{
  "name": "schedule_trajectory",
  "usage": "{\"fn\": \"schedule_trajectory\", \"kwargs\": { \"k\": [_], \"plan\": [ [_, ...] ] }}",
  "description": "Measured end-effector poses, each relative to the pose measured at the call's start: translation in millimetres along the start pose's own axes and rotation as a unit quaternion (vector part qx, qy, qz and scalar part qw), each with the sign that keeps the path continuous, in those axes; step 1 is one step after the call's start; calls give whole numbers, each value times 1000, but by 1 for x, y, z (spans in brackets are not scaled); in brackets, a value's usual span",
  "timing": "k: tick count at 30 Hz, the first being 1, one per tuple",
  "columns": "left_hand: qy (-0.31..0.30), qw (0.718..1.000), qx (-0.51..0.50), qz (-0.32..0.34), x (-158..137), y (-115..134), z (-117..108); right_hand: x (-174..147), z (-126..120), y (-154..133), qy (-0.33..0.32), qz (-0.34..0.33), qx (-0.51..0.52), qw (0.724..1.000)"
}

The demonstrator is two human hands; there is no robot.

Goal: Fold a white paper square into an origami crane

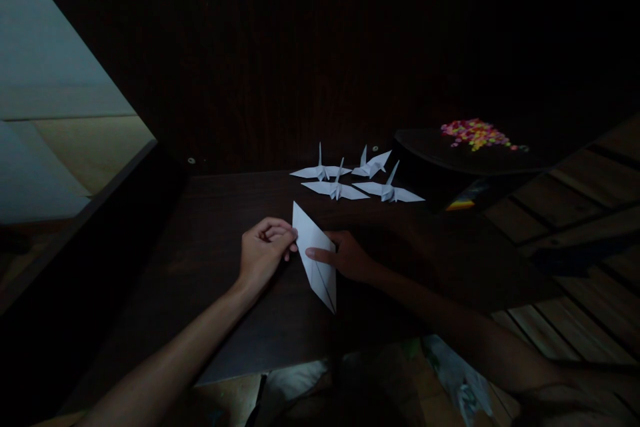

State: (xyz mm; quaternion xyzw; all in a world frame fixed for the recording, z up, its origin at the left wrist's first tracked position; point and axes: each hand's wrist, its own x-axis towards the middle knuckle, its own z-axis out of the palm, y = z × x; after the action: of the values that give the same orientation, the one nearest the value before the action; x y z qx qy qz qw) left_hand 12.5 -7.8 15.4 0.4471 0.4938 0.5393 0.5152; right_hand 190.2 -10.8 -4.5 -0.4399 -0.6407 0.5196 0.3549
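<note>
A folded sheet of white paper (313, 240), long and pointed at both ends, is held tilted above the dark tabletop. My left hand (267, 247) pinches its left edge between thumb and fingers. On the other side my right hand (345, 257) grips it, thumb lying across the front and fingers behind, mostly hidden. Crease lines run through the paper's lower half. Just beyond the hands stand several white origami cranes, among them a front left crane (336, 191) and a front right crane (389, 192), with wings spread and necks raised.
A dark wooden panel (280, 67) rises behind the tabletop (210, 293). At right, a rounded shelf (425, 147) bears a pile of small pink and yellow pieces (475, 133). A raised side board (85, 213) borders the left. Wooden slats (550, 333) and a plastic bag (460, 373) lie lower right.
</note>
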Motion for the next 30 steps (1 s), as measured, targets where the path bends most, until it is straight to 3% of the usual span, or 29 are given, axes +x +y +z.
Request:
{"fn": "schedule_trajectory", "kwargs": {
  "k": [10, 18, 24, 30],
  "plan": [
    [-60, 997, 42, 8, 8, 7, -11, -2, -4, -2, 0, 29, 3, 1000],
    [-169, 982, 79, 33, 8, 19, -16, -3, -7, -6, 4, 48, 45, 998],
    [-188, 980, 66, 7, 10, 16, -18, -1, -8, -9, 5, 63, 35, 997],
    [-161, 986, 19, -33, 11, 12, -19, 0, -9, -9, 6, 113, 110, 988]
  ]
}}
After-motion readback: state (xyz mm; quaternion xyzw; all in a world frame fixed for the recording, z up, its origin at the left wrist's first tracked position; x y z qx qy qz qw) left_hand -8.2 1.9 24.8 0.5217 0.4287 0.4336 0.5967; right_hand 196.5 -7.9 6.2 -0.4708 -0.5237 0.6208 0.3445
